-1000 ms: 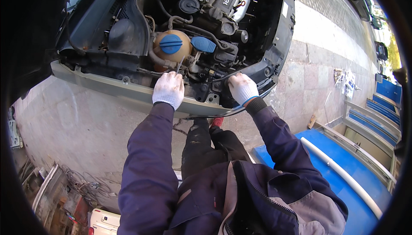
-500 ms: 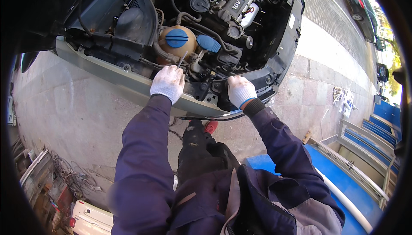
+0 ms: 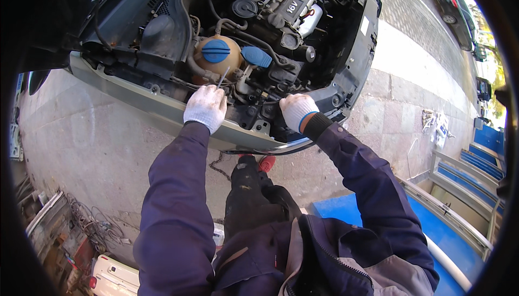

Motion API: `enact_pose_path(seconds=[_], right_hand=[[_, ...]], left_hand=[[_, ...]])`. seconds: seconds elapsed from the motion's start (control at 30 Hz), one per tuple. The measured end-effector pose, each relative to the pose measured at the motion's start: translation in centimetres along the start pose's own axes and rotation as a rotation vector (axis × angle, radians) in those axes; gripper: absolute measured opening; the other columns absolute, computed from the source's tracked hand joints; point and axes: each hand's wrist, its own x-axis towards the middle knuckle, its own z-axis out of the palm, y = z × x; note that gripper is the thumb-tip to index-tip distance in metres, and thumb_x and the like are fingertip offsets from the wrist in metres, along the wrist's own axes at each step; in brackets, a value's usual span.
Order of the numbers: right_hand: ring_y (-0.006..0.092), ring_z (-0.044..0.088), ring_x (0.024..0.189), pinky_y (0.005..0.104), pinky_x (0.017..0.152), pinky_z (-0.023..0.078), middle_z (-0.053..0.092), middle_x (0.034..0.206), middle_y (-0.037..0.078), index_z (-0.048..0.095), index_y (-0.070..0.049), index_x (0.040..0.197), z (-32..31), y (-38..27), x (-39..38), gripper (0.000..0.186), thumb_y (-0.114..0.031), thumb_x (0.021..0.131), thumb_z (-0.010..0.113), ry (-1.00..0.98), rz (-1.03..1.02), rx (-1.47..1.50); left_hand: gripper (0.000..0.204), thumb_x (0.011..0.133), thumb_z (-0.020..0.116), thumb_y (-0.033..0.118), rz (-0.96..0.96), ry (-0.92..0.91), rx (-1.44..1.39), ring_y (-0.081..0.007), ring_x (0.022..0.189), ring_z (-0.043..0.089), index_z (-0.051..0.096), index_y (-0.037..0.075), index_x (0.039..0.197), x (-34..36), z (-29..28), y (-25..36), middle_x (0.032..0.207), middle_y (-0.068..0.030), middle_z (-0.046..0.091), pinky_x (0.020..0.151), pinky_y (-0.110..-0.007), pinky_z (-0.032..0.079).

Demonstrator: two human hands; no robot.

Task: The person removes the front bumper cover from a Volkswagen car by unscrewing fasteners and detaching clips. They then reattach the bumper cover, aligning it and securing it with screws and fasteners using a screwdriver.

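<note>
My left hand (image 3: 206, 105), in a white knit glove, is closed around a thin grey metal rod (image 3: 223, 77) that sticks up past the fingers. Its grip end is hidden in the fist. Just beyond stands the tan coolant tank (image 3: 235, 58) with a ribbed blue cap (image 3: 215, 50). My right hand (image 3: 298, 110), gloved alike, has its fingers curled at the front corner of the engine bay, beside the black front panel (image 3: 324, 99). What those fingers hold, if anything, cannot be made out. Dark fittings and hoses (image 3: 259, 107) lie between the two hands.
The car's fender (image 3: 130, 98) runs along my side of the bay. A blue flip cap (image 3: 256, 56) and the engine cover (image 3: 294, 4) lie farther in. Blue panels and metal frames (image 3: 465, 188) stand at right; wires and scrap (image 3: 94, 225) lie at lower left.
Both hands have shifted slightly left in the picture, along with the car as the view moves. The rod in my left hand leans a little more to the right.
</note>
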Motion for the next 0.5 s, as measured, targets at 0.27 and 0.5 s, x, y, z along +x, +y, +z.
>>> enact_pose_path(seconds=[0.27,0.5], right_hand=[[0.0407,0.081,0.104,0.0513,0.086,0.064,0.083,0.112,0.023,0.078,0.0,0.113,0.1,-0.4,-0.1,0.032,-0.024,0.103,0.058,-0.106,0.219,0.275],[0.0382,0.08,0.095,0.0513,0.082,0.064,0.08,0.098,0.02,0.076,-0.004,0.1,0.7,-0.3,-0.8,0.032,-0.032,0.104,0.062,0.131,0.098,0.131]], left_hand=[[0.013,0.095,0.075,0.023,0.037,0.051,0.013,-0.03,0.1,0.068,0.071,0.011,0.096,0.1,-0.1,0.0,0.101,-0.0089,0.069,0.09,-0.043,0.059],[0.014,0.096,0.074,0.024,0.04,0.053,0.026,-0.0299,0.101,0.068,0.071,0.011,0.098,0.0,0.1,-0.1,0.102,-0.0087,0.069,0.091,-0.044,0.059]])
